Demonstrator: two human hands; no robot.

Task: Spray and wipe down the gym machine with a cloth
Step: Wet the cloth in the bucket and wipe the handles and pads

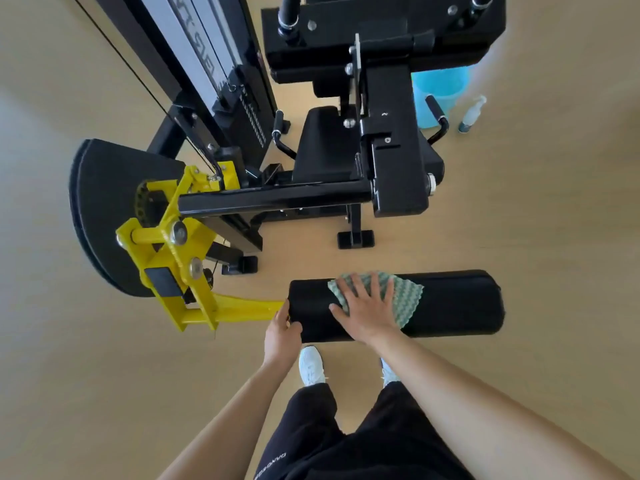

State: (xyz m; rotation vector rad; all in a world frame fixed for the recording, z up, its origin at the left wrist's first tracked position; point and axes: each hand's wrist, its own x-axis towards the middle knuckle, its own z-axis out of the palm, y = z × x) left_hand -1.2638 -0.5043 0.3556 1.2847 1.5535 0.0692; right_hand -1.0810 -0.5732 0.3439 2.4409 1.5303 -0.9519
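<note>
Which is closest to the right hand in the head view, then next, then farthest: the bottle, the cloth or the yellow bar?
1. Cloth, under the right hand on the pad.
2. Yellow bar, off to the left.
3. Bottle, far ahead on the right.

Tan floor carries black gym machine, blue bucket, spray bottle just beside bucket, white shoes
</note>
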